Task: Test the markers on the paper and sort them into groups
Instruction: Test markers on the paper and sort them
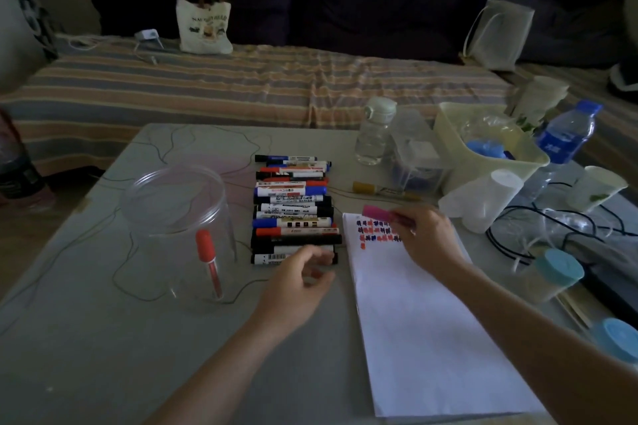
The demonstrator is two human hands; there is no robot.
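While right hand pinches pink marker over top of paper, left hand sits by near end of marker row, fingers curled; blurred, can't tell if holding anything. Paper on surface carries red/blue test marks. Clear jar left of row: one red marker inside. Cream basket: blue item, unclear what.
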